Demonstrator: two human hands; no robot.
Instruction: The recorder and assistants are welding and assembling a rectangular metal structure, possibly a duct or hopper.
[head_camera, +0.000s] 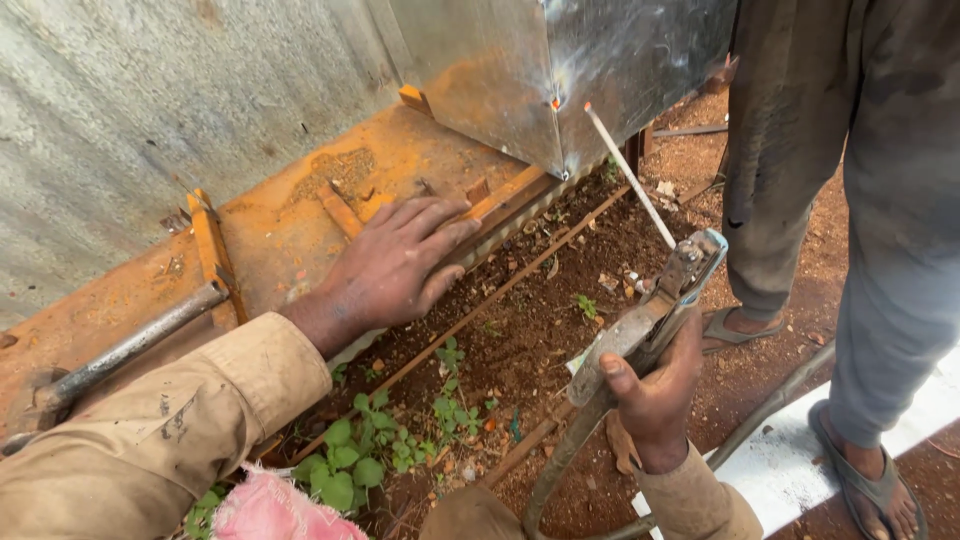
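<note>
Our right hand (655, 385) clenches the welding clamp (640, 335), its rod (630, 175) tip just short of the shiny metal box (560, 70) corner. Left hand (395, 265) flat, released, on the rusty plate (280, 220). Another person's legs (850, 200) stand right beside the box.

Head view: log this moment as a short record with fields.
Left hand: left hand flat, palm down, on the rusty orange plate
Right hand: right hand gripping the electrode holder
Rod: welding rod clamped in the holder, tip close to the shiny sheet-metal box corner
Ground: reddish soil with small green plants
Bystander: another person's legs in sandals, standing at right
Backdrop: corrugated metal sheet
</note>
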